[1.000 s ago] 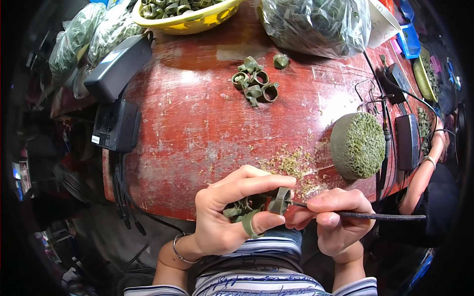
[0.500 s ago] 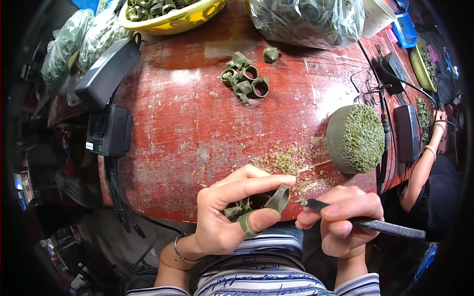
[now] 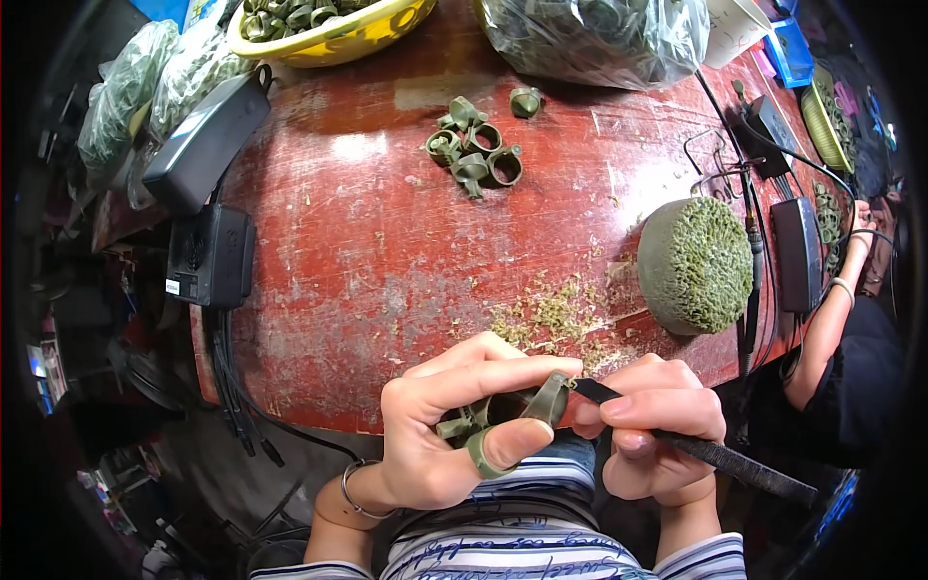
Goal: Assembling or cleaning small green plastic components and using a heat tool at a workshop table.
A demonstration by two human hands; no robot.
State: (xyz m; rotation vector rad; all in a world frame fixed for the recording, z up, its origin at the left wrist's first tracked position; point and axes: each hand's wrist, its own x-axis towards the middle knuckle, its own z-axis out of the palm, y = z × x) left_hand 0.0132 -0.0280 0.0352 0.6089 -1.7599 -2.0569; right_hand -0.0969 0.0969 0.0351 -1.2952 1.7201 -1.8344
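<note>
green ring (image 3: 549, 400), by the near edge of the table (image 3: 329, 242), pinched in the left hand (image 3: 432, 425); right hand (image 3: 667, 423) opposite, gripping a slanting black tool (image 3: 739, 466), tip at the ring's upper end.

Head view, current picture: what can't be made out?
All in the head view:
Green rings in the left hand: partly covered by its grip; number unclear.
Dark tool: middle hidden by the right hand.
Yellow bowl: cut off by the top edge.
Plastic bag: cut off above; creases and glare obscure its contents.
Co-worker's hand: too small to tell what it holds.
</note>
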